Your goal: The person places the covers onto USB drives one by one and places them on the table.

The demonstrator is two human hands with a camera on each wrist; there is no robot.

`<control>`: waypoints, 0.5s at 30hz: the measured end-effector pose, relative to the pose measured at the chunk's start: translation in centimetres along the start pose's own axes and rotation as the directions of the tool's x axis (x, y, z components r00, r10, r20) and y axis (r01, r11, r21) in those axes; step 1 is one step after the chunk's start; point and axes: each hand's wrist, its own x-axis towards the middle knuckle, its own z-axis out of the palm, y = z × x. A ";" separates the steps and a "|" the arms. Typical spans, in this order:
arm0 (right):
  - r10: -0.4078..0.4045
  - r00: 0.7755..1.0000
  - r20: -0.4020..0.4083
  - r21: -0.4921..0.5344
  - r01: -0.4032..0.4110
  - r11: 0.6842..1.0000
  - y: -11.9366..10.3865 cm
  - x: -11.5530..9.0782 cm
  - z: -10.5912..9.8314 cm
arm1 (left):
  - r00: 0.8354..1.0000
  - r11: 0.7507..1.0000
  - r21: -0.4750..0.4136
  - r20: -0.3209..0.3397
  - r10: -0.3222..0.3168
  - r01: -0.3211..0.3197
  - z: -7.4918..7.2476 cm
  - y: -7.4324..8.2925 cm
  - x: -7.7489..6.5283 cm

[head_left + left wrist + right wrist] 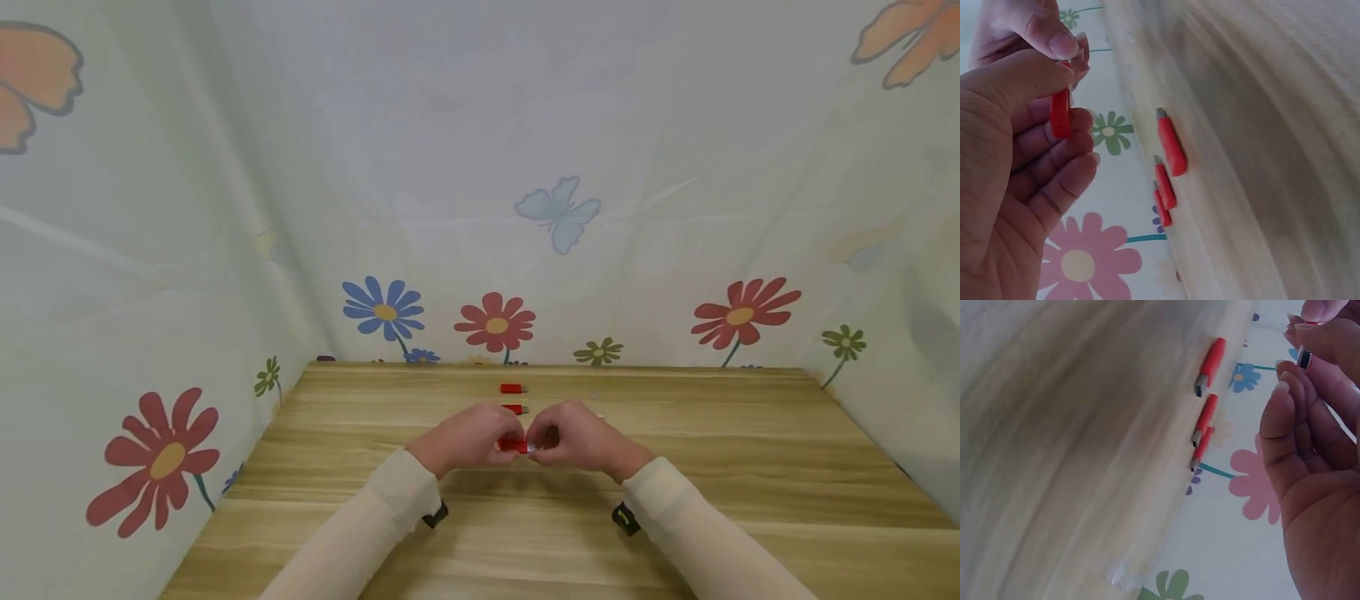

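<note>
My left hand (472, 437) pinches a red USB stick (513, 447) between thumb and fingers, its connector pointing right. At that connector end, the thumb and fingertips of my right hand (581, 437) pinch a small clear piece, apparently a cap (532, 447), mostly covered by the fingers. In the left wrist view, the stick's red body (1060, 115) shows below the left thumb. The hands nearly touch above the table. Beyond them, three more red USB sticks (1211, 364) lie in a row, connectors all facing right; the hands partly cover this row in the head view.
A wood-grain table (720, 467) lies under the hands. Small clear pieces (1121, 574) rest on it right of the sticks, faint in the head view. A white curtain (450, 167) printed with flowers and butterflies surrounds the table's back and sides.
</note>
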 end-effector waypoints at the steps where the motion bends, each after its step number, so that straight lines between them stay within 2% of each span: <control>1: 0.010 1.000 0.011 0.003 -0.010 1.000 0.1 0.1 0.2 | 1.000 1.000 -0.006 0.015 -0.010 0.010 0.2 -0.1 0.1; 8: 0.055 0.997 0.059 -0.017 -0.054 0.998 0.5 0.5 1.1 | 0.996 0.999 -0.004 0.083 -0.038 0.039 1.2 -0.1 0.6; 12: 0.037 0.997 0.074 -0.015 -0.036 0.999 0.9 0.7 1.7 | 0.995 0.999 0.004 0.087 -0.041 0.040 1.7 -0.3 0.5; 15: 0.037 0.995 0.089 -0.014 -0.036 0.999 1.0 1.0 2.2 | 0.996 1.000 0.018 0.086 -0.019 0.017 2.0 -0.5 0.5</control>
